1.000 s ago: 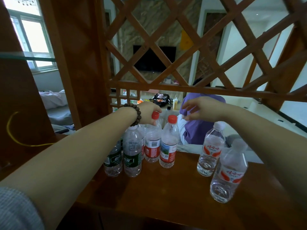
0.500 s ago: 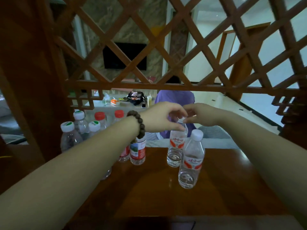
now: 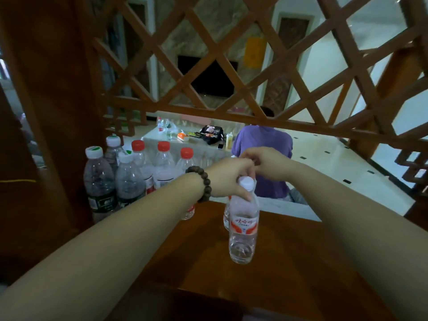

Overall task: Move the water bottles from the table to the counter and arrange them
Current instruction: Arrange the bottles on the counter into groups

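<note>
From the head camera I count eight bottles on the wooden counter (image 3: 289,262): three green-and-white-capped ones (image 3: 99,181) at far left, three red-capped ones (image 3: 163,163) just right of them, and two white-capped ones mid-counter. The near white-capped bottle (image 3: 243,230) is clear, upright, with a red-and-white label. My left hand (image 3: 228,176), beaded bracelet (image 3: 203,184) at the wrist, is pinched around its neck just under the cap. The second white-capped bottle (image 3: 226,216) stands touching behind it, mostly hidden. My right hand (image 3: 268,163) curls closed just behind; what it grips I cannot tell.
</note>
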A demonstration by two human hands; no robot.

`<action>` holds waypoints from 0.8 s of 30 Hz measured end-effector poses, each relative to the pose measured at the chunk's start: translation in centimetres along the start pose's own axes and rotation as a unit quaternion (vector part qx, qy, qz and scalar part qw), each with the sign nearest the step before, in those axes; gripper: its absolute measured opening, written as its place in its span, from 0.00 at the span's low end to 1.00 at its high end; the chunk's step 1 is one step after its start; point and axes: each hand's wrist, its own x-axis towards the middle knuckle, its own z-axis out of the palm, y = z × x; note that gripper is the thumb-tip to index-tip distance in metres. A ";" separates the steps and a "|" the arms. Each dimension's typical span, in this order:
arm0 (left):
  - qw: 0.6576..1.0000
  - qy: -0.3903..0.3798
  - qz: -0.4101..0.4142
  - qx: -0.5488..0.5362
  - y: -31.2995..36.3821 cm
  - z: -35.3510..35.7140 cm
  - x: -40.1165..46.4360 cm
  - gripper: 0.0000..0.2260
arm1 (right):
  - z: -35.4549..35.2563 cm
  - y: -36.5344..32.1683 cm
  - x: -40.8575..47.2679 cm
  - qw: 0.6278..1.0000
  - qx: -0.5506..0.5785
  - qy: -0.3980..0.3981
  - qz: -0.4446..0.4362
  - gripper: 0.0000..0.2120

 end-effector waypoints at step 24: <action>0.985 0.118 -0.114 0.050 -12.1 -10.2 -10.5 0.16 | 3.3 -11.3 2.9 0.998 -0.022 0.033 -0.054 0.18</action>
